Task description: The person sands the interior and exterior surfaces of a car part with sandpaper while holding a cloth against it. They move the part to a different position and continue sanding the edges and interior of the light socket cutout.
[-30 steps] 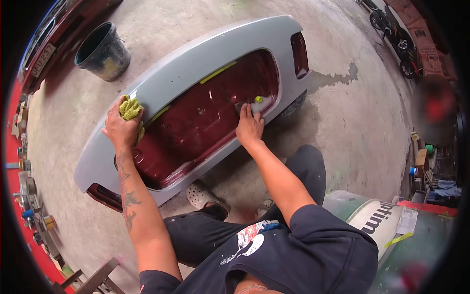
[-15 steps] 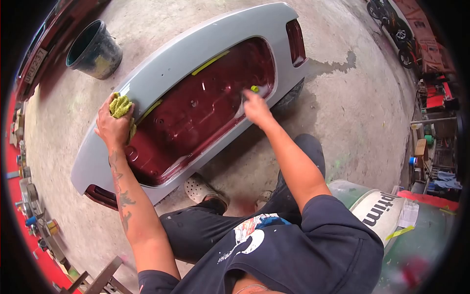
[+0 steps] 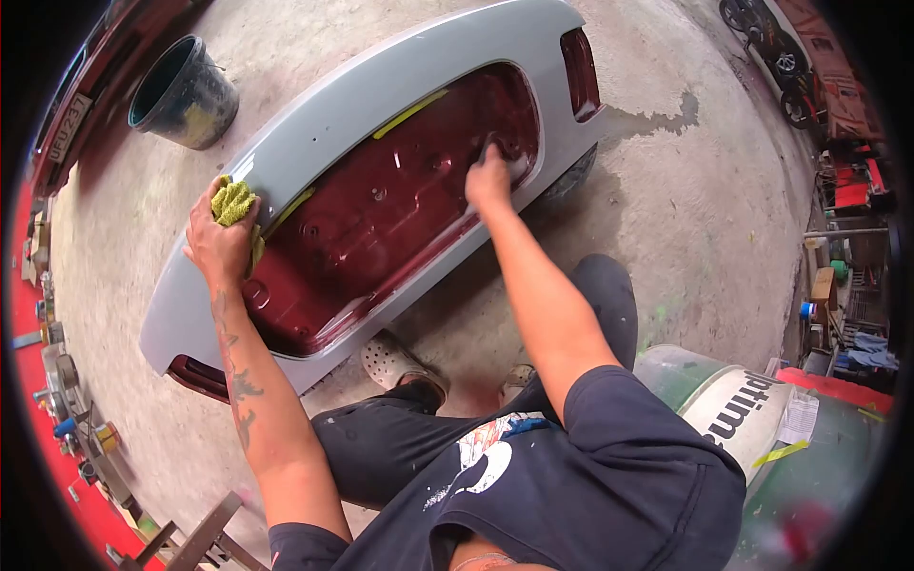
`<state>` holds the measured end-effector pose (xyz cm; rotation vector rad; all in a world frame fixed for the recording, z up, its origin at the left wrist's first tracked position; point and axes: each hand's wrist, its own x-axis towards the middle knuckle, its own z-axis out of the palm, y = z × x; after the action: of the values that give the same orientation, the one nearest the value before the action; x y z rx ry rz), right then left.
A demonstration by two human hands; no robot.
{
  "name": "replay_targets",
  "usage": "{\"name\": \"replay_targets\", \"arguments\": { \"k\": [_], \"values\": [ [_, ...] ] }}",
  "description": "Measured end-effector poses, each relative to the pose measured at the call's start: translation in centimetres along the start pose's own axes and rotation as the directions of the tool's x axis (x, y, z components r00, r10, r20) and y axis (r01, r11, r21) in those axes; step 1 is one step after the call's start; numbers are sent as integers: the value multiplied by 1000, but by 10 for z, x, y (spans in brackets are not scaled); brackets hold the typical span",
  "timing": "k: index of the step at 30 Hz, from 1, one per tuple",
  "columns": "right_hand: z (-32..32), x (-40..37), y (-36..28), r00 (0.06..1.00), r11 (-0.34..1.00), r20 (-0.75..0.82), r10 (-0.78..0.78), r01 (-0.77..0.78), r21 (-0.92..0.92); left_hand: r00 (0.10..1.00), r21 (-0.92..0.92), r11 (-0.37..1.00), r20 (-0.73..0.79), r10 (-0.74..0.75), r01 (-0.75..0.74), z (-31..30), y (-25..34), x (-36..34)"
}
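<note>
A car boot lid [image 3: 357, 109], grey on its outer face, lies tilted on the floor before me. Its dark red recess [image 3: 381, 228] carries yellow-green tape strips [image 3: 409, 115] along the upper edge. My left hand [image 3: 221, 233] is closed on a crumpled yellow-green cloth [image 3: 233, 202] and rests against the lid's upper left side. Over the right end of the recess, my right hand [image 3: 488, 181] has its fingers closed and pointing down into the red part. Whatever it holds is hidden by the hand and blurred.
A black bucket [image 3: 186, 100] stands on the concrete floor beyond the lid. A dark red car [image 3: 81, 114] is at the upper left. By my right side stands a large green drum [image 3: 819, 476] with a white label. My clog [image 3: 392, 362] is just below the lid.
My right hand has moved slightly left and up, deeper over the recess. The small yellow-green bit by its fingers no longer shows. My left hand and the cloth have stayed put.
</note>
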<state>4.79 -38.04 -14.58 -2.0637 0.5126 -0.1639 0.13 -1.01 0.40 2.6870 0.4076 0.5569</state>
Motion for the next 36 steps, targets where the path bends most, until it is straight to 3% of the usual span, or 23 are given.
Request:
{"name": "replay_targets", "arguments": {
  "k": [1, 2, 5, 7, 8, 11, 13, 15, 16, 17, 19, 23, 25, 28, 30, 33, 34, 36],
  "values": [
    [6, -11, 1, 999, 983, 37, -39, 45, -179, 1000, 9, 1000, 0, 0, 0, 1, 0, 2],
    [5, -28, 9, 982, 949, 76, -175, 188, -253, 1000, 7, 1000, 1, 3, -3, 1, 2, 3],
    [-25, -49, 8, 931, 687, 327, -164, 346, -639, 1000, 15, 1000, 18, -23, 23, -2, 4, 0],
    [-43, -40, 13, 853, 479, 422, -309, 522, -705, 1000, -29, 999, 9, 14, -14, -1, 2, 2],
    [-50, -32, 11, 826, 399, 475, -305, 563, -724, 1000, -33, 999, 9, 14, -13, -1, 1, 2],
    [-45, -19, 11, 889, 460, 408, -206, 456, -762, 1000, -19, 1000, 7, 25, -25, 0, -2, 1],
    [-43, -23, 15, 881, 435, 371, -294, 470, -768, 999, -71, 996, 12, 48, -47, 0, -3, 3],
    [-65, -24, 18, 745, 262, 583, -323, 663, -702, 999, -40, 998, 0, 40, -40, 0, 0, 1],
    [-75, -20, 15, 714, 200, 648, -264, 698, -688, 999, -14, 999, -17, 35, -35, 0, 1, 0],
    [-81, -12, 20, 714, 201, 649, -262, 698, -687, 999, -13, 999, -14, 35, -35, 0, -1, 0],
    [-90, 7, 29, 722, 4, 645, -249, 667, -745, 999, -18, 999, 13, 35, -35, 1, -4, 3],
    [-96, 2, 39, 736, 41, 594, -326, 638, -769, 999, -107, 993, 6, 51, -50, 1, -4, 0],
    [-100, -2, 32, 687, 63, 671, -278, 711, -701, 998, 21, 998, -25, 59, -59, -1, 2, 1],
    [-92, 3, 48, 682, 38, 616, -394, 682, -730, 998, -62, 996, 3, 59, -59, 0, -2, 3],
    [-79, -7, 49, 736, 57, 521, -432, 599, -799, 999, -40, 998, -7, 52, -53, -1, -1, 2],
    [-72, -16, 36, 706, 116, 605, -368, 680, -724, 999, -7, 999, -3, 40, -40, 0, 0, 0],
    [-75, -11, 44, 677, 117, 609, -414, 702, -702, 999, 8, 999, 2, 35, -35, -1, 1, 1],
    [-74, -8, 43, 711, 131, 562, -423, 662, -738, 998, 20, 998, -17, 60, -60, -5, 8, 1]
  ]
}}
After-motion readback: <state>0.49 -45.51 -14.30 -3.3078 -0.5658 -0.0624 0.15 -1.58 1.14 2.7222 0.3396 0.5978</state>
